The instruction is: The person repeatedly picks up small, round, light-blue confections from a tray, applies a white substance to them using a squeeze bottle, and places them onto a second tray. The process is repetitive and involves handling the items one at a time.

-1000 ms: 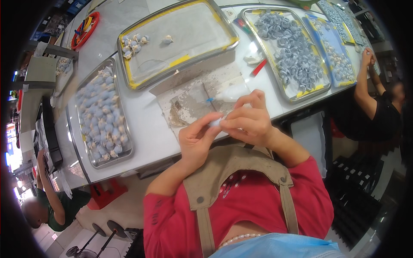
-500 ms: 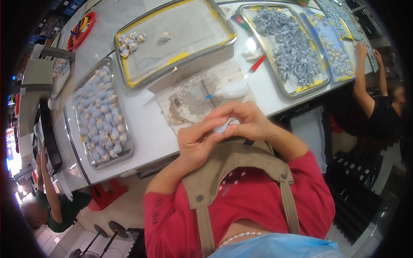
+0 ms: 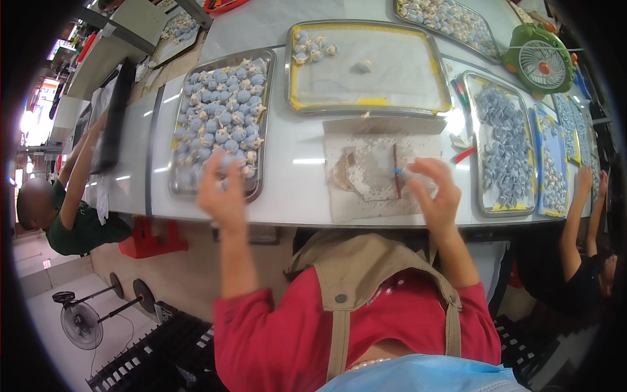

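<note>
Your hands have parted since half a second ago, when they met over a small blue piece. Your left hand (image 3: 221, 196) is over the near end of the metal tray (image 3: 269, 78) of pale blue balls (image 3: 225, 117); it is blurred, so whether it holds anything can't be told. Your right hand (image 3: 436, 196) has thumb and fingers spread apart beside the blue-tipped bottle (image 3: 398, 171), partly hiding it above the stained board (image 3: 353, 210) on your worktop (image 3: 287, 189); contact can't be told.
</note>
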`<state>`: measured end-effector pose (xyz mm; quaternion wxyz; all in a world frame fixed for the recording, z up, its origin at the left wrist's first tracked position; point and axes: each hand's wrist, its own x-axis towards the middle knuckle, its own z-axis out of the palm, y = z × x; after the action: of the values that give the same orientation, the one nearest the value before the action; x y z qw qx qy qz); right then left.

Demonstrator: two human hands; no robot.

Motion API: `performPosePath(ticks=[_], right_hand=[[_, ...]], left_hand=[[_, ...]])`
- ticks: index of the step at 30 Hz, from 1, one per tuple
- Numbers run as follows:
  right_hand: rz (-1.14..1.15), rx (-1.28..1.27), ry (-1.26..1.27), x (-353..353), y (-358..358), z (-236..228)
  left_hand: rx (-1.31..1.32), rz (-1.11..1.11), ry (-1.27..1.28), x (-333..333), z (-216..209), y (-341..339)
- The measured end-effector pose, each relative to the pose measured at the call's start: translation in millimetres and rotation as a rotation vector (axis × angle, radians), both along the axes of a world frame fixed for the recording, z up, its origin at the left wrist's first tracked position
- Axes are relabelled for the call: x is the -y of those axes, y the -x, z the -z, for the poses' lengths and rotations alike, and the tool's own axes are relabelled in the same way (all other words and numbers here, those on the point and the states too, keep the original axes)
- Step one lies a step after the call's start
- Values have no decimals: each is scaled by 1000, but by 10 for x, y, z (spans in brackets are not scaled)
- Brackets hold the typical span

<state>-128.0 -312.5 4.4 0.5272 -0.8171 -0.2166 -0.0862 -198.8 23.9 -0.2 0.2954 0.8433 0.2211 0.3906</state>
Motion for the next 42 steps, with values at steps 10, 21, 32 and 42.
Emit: performPosePath(ticks=[10, 21, 32, 42], right_hand=[[261, 131, 223, 342, -89, 228], [230, 59, 213, 480, -101, 280], [127, -32, 407, 547, -30, 273], [163, 84, 158, 622, 294, -226]], left_hand=[[-126, 464, -348, -114, -238, -1481], [-188, 617, -437, 298, 80, -2233], [-308, 925, 1644, 1617, 76, -184], [-349, 895, 1361, 1752, 136, -49]])
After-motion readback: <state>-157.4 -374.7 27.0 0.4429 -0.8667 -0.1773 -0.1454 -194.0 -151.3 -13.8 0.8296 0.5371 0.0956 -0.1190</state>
